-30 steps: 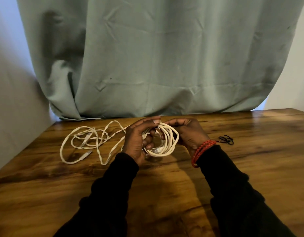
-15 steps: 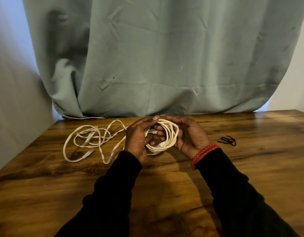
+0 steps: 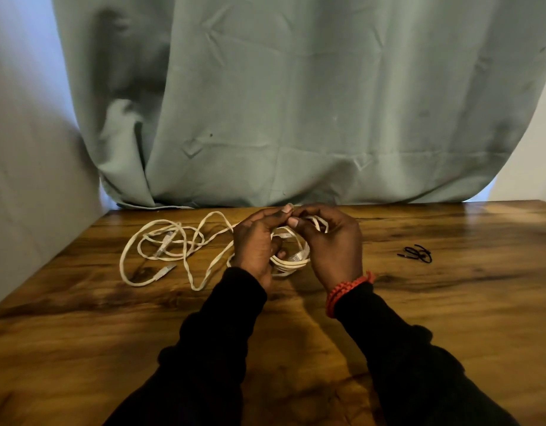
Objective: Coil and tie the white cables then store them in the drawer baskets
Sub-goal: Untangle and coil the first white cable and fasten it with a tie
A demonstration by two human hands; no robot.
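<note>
While black sleeves reach over the wooden table, the left hand and right hand both curl around a coiled white cable, fingertips meeting at its top; loose cable sprawls left; black ties lie right; a green curtain hangs behind.

Two hands meet over the table, a cable coil between them.

The left hand and right hand hold the coil just above the table's middle. Left of the coil, the loose cable sprawls on the table. Right of the coil, well apart, lie the ties. Behind the coil hangs a curtain, at the table's far edge.
</note>
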